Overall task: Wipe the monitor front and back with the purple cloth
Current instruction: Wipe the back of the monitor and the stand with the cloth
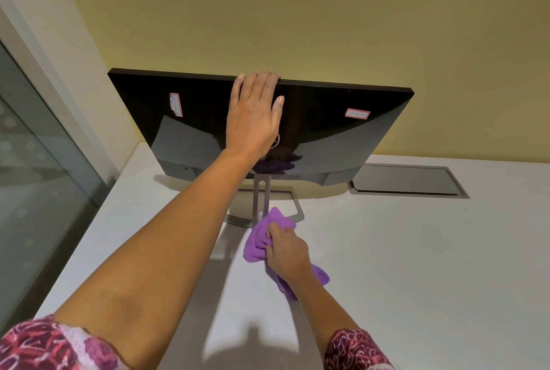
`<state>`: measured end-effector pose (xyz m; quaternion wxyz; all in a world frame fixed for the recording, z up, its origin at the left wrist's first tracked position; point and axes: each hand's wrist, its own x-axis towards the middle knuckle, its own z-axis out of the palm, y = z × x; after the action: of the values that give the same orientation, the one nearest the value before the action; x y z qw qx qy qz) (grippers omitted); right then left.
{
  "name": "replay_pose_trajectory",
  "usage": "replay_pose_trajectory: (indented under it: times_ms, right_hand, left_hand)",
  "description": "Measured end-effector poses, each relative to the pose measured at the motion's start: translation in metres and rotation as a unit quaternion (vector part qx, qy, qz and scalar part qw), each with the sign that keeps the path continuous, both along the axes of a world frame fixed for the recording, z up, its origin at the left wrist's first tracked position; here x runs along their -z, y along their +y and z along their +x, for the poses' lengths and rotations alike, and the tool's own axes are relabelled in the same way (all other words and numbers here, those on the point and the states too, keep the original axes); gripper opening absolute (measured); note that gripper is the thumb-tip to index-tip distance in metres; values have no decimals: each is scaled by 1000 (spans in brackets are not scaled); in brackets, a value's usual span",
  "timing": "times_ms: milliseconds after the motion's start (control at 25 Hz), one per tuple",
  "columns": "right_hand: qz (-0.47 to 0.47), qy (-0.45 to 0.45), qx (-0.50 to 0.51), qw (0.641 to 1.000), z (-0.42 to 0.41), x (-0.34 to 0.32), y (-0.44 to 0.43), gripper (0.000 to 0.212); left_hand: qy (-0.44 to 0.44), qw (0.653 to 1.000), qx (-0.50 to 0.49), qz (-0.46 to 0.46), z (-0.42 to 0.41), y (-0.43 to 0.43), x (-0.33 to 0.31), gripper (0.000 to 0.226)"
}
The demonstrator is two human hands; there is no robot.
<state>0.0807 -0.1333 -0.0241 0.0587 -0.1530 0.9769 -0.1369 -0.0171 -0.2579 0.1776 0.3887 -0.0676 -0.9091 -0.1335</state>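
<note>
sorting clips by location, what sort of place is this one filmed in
Most likely an office or meeting room: a glossy black flat monitor carries red-bordered inventory-style stickers, the white desk has a grey metal cable hatch set flush into it, and a glass partition runs along the left.

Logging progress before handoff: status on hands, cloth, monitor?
Left hand holds top edge of monitor. Right hand grips cloth, down by the stand. Monitor back faces camera, two stickers on it. Nothing between cloth and monitor.
</note>
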Motion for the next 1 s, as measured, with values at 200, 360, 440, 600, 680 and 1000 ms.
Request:
replay_pose_trajectory:
  times_ms: [200,360,440,600,680,1000]
  right_hand:
    - [-126,35,58,990,0,7,10,47]
    - [6,13,-35,999,-9,7,-14,49]
    - [71,36,-33,996,-9,10,-25,50]
    - [149,-20,-28,988,-20,9,-46,58]
    - [150,-27,-27,988,-22,7,-49,61]
    - [96,-42,-39,994,-20,-4,-36,40]
  left_hand:
    - [11,1000,-4,4,-2,2,2,41]
    - [19,1000,-8,7,-3,2,3,40]
    - [25,1000,-9,4,-3,2,4,40]
    - [25,1000,-12,7,-4,2,4,40]
    - [22,1000,-14,9,-4,3,4,40]
    - [10,1000,-11,5,-2,2,1,40]
